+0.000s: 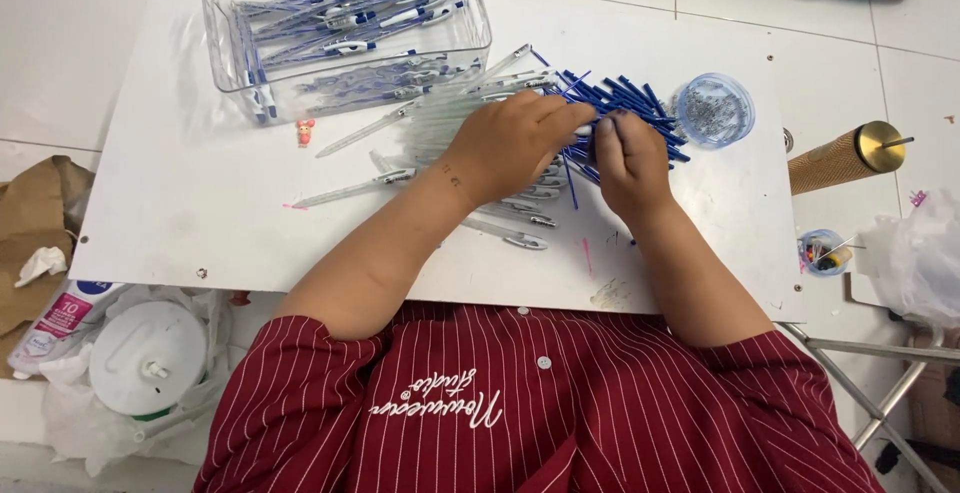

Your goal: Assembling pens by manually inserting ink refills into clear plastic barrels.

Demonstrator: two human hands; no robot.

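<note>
The step in hand looks like pen assembly, judged from the parts laid out: the left hand (pixel 510 143) and right hand (pixel 628 158) meet over a white board (pixel 200 213), fingertips nearly touching; both sets of fingers are curled close, pinching something small between them, probably a blue refill and a barrel, though the piece itself is hidden by the knuckles. Just beyond the fingertips lies a fan of thin blue refills (pixel 625 103), stiff and glossy; under the left palm and to its outer side lie clear pen barrels (pixel 440 118), translucent, slim, with metal clips. Past the right fingers sits a small round clear dish of springs (pixel 713 110), a fine grey tangle. Well beyond the left fingers stands a clear plastic bin (pixel 470 48) holding finished blue-and-white pens (pixel 350 18). The next move likely calls for fine alignment of refill tip to barrel mouth.
</note>
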